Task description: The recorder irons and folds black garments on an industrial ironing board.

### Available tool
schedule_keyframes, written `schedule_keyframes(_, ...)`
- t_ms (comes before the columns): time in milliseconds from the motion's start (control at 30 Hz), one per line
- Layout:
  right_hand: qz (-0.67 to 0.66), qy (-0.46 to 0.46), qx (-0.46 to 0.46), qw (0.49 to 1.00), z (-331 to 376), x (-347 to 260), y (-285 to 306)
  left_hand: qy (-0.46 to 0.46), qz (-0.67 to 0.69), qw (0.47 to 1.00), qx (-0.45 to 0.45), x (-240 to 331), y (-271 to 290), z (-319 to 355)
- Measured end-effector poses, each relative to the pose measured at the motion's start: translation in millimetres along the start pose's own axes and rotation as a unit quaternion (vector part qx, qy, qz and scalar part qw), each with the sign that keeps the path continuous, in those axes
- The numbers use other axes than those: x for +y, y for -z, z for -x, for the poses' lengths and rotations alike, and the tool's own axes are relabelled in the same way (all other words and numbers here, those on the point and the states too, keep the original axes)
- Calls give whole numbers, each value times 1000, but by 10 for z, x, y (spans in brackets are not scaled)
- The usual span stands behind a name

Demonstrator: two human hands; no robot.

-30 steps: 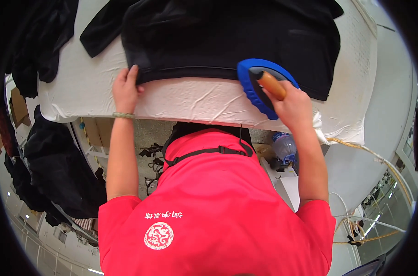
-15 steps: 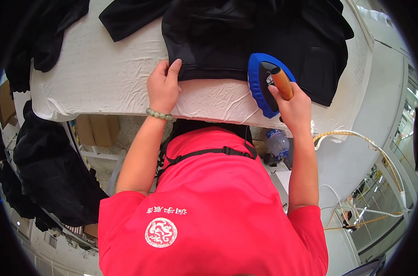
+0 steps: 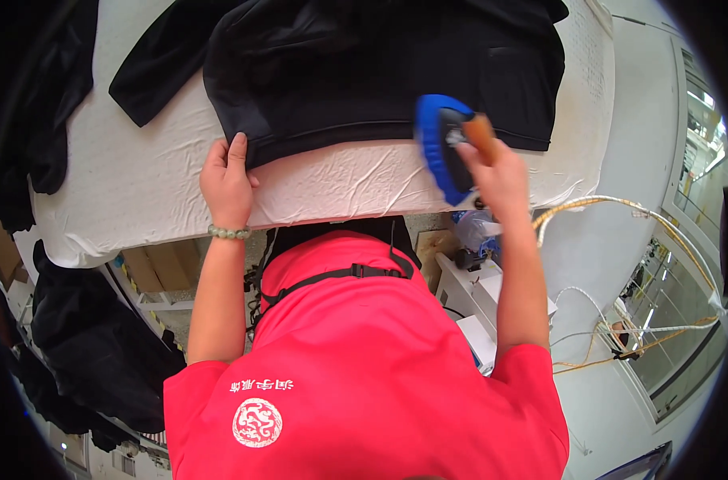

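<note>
Left hand (image 3: pixel 226 188) and the 8 o'clock corner of the black top (image 3: pixel 364 76) have moved toward 9 o'clock since half a second ago, so the two hands are farther apart.

Biggest is the white table (image 3: pixel 156 184), up at 12 o'clock, with wrinkles in its cover. At 6 o'clock is the person's red shirt (image 3: pixel 364 368). The black top lies on the table at 12 o'clock, with one sleeve (image 3: pixel 164 72) out toward 10 o'clock. More black clothes (image 3: pixel 48 120) lie over the table's edge at 10 o'clock. A black heap (image 3: pixel 88 336) is lower, between 8 and 9 o'clock. White and tan cords (image 3: pixel 660 212) loop at 3 o'clock.

The blue iron (image 3: pixel 440 152) is between 1 and 2 o'clock, a bit blurry. Its far end is over the low edge of the black top, its near end over the white table. It is hard to tell if it touches. The right hand (image 3: pixel 500 180), at 2 o'clock, holds its brown handle (image 3: pixel 481 138). The left hand, at 10 o'clock, has its thumb at the top's corner; whether it pinches cannot be told. Smallest is its green bracelet (image 3: pixel 229 232).
</note>
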State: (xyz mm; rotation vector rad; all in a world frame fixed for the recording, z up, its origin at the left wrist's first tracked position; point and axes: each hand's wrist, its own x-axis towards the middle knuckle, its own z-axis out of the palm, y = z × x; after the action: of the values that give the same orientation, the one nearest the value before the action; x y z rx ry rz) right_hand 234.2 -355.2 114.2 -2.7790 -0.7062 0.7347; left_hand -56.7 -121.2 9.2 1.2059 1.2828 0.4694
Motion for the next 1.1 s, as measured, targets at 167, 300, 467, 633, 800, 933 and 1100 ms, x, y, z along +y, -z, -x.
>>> schedule_keyframes(167,-26,-81,43,995,-68,293,180,-7,-4,1000,-2,48,-68,21)
schedule_keyframes(300,101,114,-4,988,158,-523,-235,-7,-1,1000,-3,1,-58,-2)
schedule_keyframes(467,81,240,-99,962,348,-1268,-533,-13,20,1000,-8,-85,-39,-32)
schedule_keyframes(633,104,176,-67,977,163,-644,-299,-26,-15,999,10,-45,-50,-3)
schedule_keyframes(800,92,-15,27,995,-161,901,382,-18,-42,999,14,-167,41,-74)
schedule_keyframes(933,-38,-132,4,990,-316,1932,1020,-12,-36,999,19,-147,37,-66)
schedule_keyframes(1100,-37,-151,56,986,-771,2918,1454,24,-61,998,23,73,45,-265)
